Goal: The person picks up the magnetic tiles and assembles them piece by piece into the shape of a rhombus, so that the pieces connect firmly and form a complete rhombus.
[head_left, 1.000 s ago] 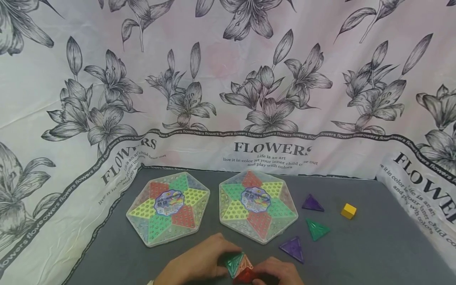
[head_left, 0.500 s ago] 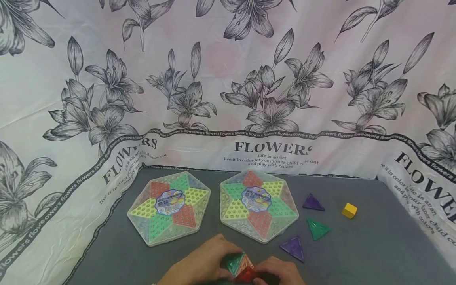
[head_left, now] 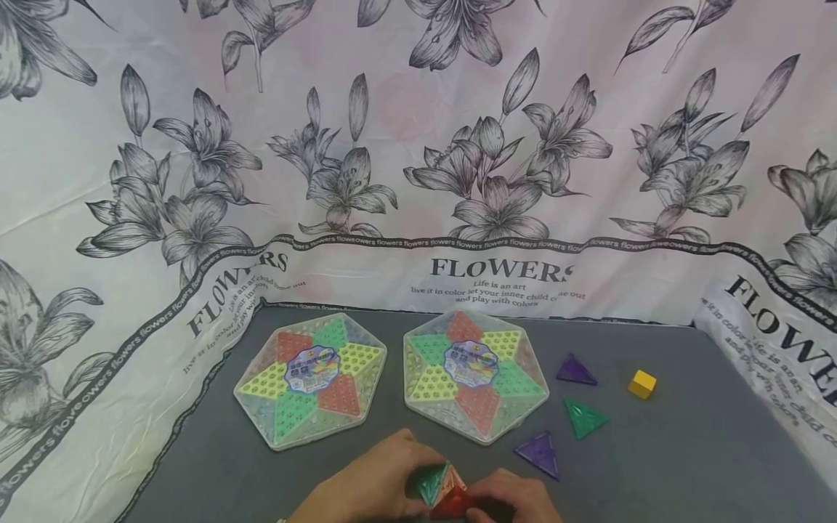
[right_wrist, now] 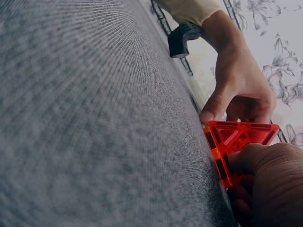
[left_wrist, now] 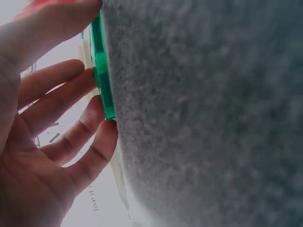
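White fabric (head_left: 405, 109) printed with grey lilies and the word FLOWERS hangs behind a dark grey desk (head_left: 686, 457). At the left lies a hexagonal Chinese checkers set (head_left: 312, 378), its red, yellow and green star centred on a round purple label. Just in front and to its right, the left hand (head_left: 373, 479) has its thumb and fingertips on a green triangular magnetic tile (head_left: 429, 484), pinching it by the edges. Next along, near the desk's front edge, a salmon triangular tile (head_left: 452, 479) leans against the green one in a small pyramid shape, with a red triangular tile (head_left: 451, 501) below it. Behind them lies a second Chinese checkers set (head_left: 476, 378), flat like the first. Further right, the right hand (head_left: 513, 497) holds the red tile, thumb pressed on its face; the right wrist view shows this tile upright, its lower edge at the desk. Beyond that hand lie a near purple triangle (head_left: 539, 454), a far purple triangle (head_left: 576, 369) and a loose green triangle (head_left: 584, 418). Rightmost sits a yellow cube (head_left: 642, 384), well apart from the hands.
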Demonstrator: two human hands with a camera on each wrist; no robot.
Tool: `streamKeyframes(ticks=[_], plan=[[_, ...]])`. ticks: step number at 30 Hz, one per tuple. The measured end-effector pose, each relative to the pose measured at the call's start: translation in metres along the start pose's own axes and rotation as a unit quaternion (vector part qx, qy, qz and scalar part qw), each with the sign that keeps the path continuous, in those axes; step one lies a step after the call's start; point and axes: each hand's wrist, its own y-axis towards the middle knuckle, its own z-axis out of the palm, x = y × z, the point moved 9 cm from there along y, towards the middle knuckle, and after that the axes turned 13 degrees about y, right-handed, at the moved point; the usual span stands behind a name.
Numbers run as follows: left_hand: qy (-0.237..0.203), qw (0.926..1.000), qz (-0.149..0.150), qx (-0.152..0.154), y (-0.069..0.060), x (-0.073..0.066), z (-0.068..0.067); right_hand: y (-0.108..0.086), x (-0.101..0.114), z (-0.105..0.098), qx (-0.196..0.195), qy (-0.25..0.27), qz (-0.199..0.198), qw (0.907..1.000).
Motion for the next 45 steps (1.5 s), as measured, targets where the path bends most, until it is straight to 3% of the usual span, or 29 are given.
streamKeyframes(ticks=[20, 27, 37, 45], plan=[[0.02, 0.9998, 0.008, -0.006, -0.002, -0.003, -0.003, 0.003, 0.002, 0.001, 0.009, -0.004, -0.008, 0.9999], [0.022, 0.9995, -0.022, 0.002, -0.009, 0.006, -0.004, 0.002, 0.001, 0.001, 0.007, -0.001, -0.015, 0.9999], [-0.061, 0.9967, 0.019, -0.049, -0.01, 0.007, -0.015, 0.001, -0.001, 0.001, 0.005, -0.003, -0.01, 0.9999], [-0.143, 0.9827, 0.064, -0.098, -0.005, 0.0, -0.017, 0.001, 0.0, 0.0, 0.005, -0.008, -0.012, 0.9999]])
